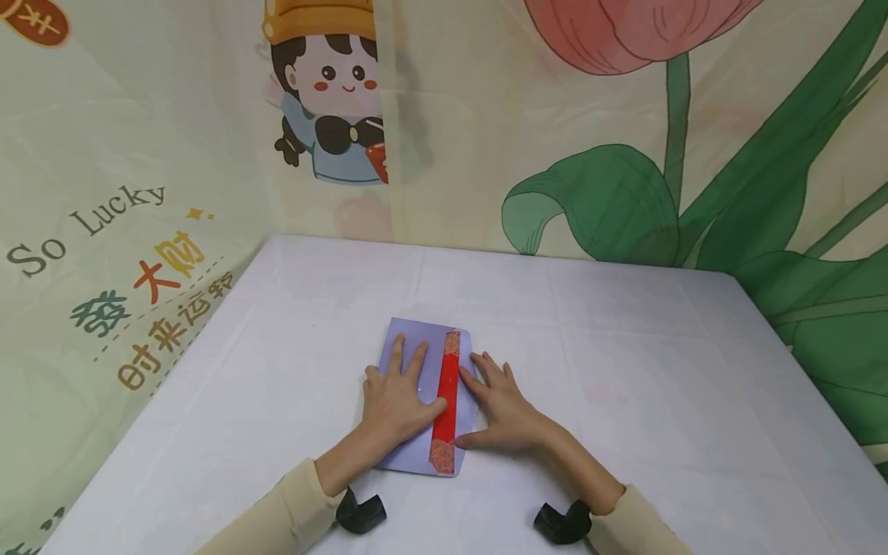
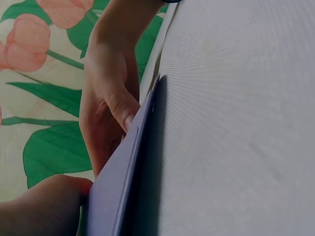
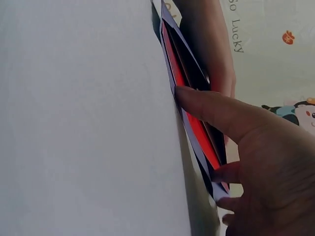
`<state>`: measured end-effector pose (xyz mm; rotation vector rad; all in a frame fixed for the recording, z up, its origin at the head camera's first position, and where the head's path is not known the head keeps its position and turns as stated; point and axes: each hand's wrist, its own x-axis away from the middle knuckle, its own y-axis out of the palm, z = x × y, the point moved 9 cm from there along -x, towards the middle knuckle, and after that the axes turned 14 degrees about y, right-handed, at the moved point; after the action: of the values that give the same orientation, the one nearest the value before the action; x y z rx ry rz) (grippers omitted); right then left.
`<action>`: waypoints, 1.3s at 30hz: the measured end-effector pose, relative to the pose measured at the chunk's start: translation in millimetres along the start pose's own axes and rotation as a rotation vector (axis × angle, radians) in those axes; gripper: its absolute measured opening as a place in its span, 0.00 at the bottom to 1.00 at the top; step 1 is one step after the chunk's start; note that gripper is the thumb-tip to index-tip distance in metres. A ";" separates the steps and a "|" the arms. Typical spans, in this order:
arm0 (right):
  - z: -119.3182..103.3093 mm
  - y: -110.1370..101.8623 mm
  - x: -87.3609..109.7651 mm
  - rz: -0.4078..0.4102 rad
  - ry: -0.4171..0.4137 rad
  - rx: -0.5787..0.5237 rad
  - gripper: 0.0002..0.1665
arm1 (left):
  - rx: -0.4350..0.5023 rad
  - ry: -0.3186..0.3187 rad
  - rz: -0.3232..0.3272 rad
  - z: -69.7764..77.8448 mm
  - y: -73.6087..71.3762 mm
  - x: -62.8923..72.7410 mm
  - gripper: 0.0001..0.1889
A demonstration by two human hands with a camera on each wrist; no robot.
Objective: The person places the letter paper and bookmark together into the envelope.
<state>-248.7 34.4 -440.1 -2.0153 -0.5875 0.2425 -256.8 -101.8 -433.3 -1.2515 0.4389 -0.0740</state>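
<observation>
A light purple envelope (image 1: pixel 409 459) lies on the table, a red paper strip with patterned ends (image 1: pixel 447 378) showing along its right side, beside the flap (image 1: pixel 466 351). My left hand (image 1: pixel 397 397) rests on the envelope with fingers spread, its thumb over the edge of the red strip. At the flap side, my right hand (image 1: pixel 509 408) touches with thumb and fingertips held apart. In the right wrist view, red paper (image 3: pixel 197 125) shows inside the envelope's parted mouth, and the right thumb (image 3: pixel 211 108) lies across it. The purple envelope (image 2: pixel 115 191) appears edge-on in the left wrist view.
A white cloth covers the table (image 1: pixel 624 370). Behind it hangs a printed curtain (image 1: pixel 458 139) with a tulip and a cartoon figure. Black wrist mounts (image 1: pixel 361 512) sit below both hands, near the sleeve cuffs.
</observation>
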 end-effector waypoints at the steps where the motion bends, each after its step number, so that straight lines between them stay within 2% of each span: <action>1: -1.4 0.8 0.0 0.015 -0.007 0.012 0.58 | -0.002 0.001 -0.001 0.4 -0.3 0.0 0.42; 12: -12.7 2.2 0.8 0.111 -0.003 0.082 0.58 | -0.016 -0.002 -0.013 0.5 -0.8 0.2 0.43; 19: -15.5 5.6 -2.7 0.172 0.003 0.136 0.60 | -0.013 -0.004 0.007 1.2 -3.4 0.1 0.45; 26: -16.9 7.9 -2.7 0.183 0.037 0.165 0.61 | -0.013 -0.012 -0.002 0.3 -3.3 1.0 0.45; 32: -18.2 8.2 -2.4 0.187 0.037 0.197 0.60 | -0.001 -0.023 -0.028 1.1 -3.2 0.0 0.45; 39: -15.6 8.1 -2.9 0.173 0.047 0.206 0.60 | 0.000 -0.017 -0.029 2.2 -1.8 -1.7 0.45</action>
<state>-242.5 17.7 -439.6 -1.8673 -0.3435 0.3452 -257.3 -99.9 -430.6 -1.2573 0.4063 -0.0880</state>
